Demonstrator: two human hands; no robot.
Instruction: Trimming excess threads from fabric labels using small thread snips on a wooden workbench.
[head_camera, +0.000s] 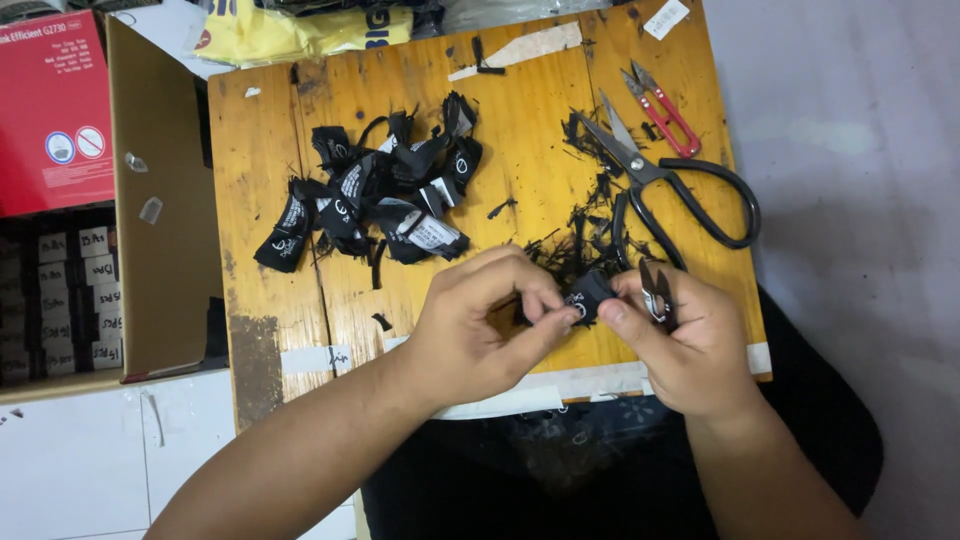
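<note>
My left hand (480, 325) and my right hand (680, 335) meet over the near edge of a small wooden table (260, 160), both pinching one small black fabric label (590, 295) between thumb and fingers. My right hand also holds a small metal thread snip (655, 295) tucked against its palm. A heap of similar black labels with white print (385, 190) lies in the middle of the table, beyond my left hand. Black thread and fabric trimmings (590, 215) are scattered just past my hands.
Large black-handled scissors (680, 185) and a red-handled thread snip (660, 108) lie at the table's far right. An open cardboard box (150, 250) with stacked packets stands to the left, a red box (50, 110) beside it. Yellow plastic bags (300, 30) lie behind the table.
</note>
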